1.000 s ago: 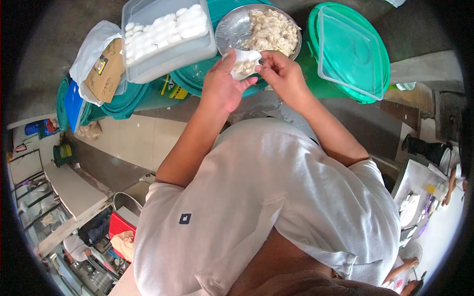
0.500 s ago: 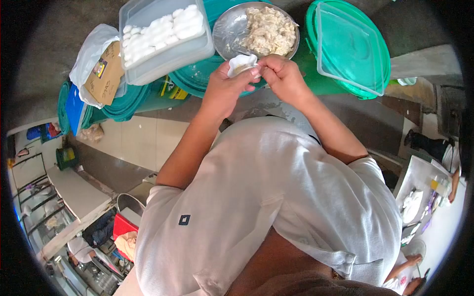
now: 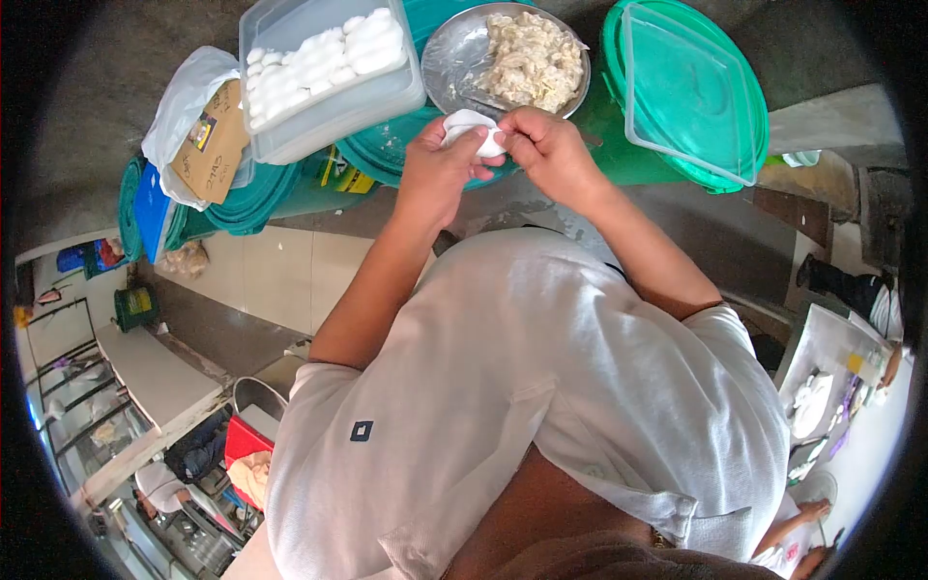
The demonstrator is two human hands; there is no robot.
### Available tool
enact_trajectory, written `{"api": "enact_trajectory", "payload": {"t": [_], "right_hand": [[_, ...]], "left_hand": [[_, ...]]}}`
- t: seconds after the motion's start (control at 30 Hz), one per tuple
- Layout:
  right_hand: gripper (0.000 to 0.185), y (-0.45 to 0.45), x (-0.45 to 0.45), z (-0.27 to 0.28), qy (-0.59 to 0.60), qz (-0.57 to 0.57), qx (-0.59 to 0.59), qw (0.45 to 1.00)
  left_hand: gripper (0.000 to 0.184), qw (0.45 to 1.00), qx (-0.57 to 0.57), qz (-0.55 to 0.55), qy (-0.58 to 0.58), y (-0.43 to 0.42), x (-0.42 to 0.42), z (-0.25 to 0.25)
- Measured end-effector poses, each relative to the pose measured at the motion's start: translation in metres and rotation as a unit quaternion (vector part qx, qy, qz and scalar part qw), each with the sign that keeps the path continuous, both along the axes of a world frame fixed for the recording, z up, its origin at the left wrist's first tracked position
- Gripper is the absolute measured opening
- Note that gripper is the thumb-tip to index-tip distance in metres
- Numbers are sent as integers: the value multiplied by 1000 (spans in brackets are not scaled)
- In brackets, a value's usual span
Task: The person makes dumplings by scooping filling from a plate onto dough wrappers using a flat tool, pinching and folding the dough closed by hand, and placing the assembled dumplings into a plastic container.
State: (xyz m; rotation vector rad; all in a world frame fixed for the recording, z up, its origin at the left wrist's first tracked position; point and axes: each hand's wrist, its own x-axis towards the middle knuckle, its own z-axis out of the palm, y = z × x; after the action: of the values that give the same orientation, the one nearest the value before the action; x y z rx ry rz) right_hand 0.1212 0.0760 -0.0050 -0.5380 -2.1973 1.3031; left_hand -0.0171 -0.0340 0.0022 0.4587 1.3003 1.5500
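Note:
A small white dumpling (image 3: 464,123) of soft dough sits in the fingers of my left hand (image 3: 437,164), which cups it from the left with the thumb on top. My right hand (image 3: 549,147) pinches the right edge of the dough between thumb and fingers. Its filling is covered by the dough or hidden. Just beyond my hands lies a round metal dish (image 3: 447,66) with a heap of pale, chunky filling (image 3: 534,60) on its right side. To the left, a clear plastic container (image 3: 333,135) holds many smooth white dough pieces (image 3: 338,58).
Right of the dish, a clear rectangular lid (image 3: 633,97) rests on a round green lid (image 3: 701,106). At left are a plastic bag (image 3: 184,97), a piece of cardboard (image 3: 211,145) and teal lids (image 3: 251,203). Another person's arm (image 3: 797,522) shows at lower right.
The dough was an open cup with filling showing; now its edge is folded over and the filling is out of sight. Both hands stay at nearly the same spot.

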Motion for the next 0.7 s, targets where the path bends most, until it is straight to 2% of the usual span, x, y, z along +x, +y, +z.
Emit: {"api": "enact_trajectory", "payload": {"t": [0.13, 0.2, 0.33, 0.4, 0.43, 0.53, 0.6, 0.63, 0.7], "right_hand": [[11, 0, 1, 0, -1, 18, 93, 996], [12, -7, -2, -2, 43, -8, -112, 993], [13, -4, -5, -11, 84, 2, -113, 990], [13, -3, -1, -5, -5, 23, -102, 994], [13, -3, -1, -2, -5, 23, -102, 995], [13, -5, -1, 1, -45, 1, -75, 996], [14, -4, 0, 1, 13, 39, 90, 995], [14, -6, 0, 2, 13, 39, 91, 995], [14, -14, -2, 8, 10, 5, -19, 1000]], "left_hand": [[20, 999, -28, -13, 31, -2, 0, -1], [20, 998, -32, -20, 42, -4, -1, 2], [20, 998, -26, -36, 45, -7, -4, 4], [19, 998, -33, -29, 46, -8, -4, 5], [19, 998, -33, -29, 46, -9, -2, 7], [19, 999, -21, 0, 37, -12, -1, 11], [20, 997, -32, -24, 72, -13, -3, 6], [20, 997, -31, -24, 72, -14, -3, 6], [22, 996, -40, -36, 71, -16, -4, 7]]}}
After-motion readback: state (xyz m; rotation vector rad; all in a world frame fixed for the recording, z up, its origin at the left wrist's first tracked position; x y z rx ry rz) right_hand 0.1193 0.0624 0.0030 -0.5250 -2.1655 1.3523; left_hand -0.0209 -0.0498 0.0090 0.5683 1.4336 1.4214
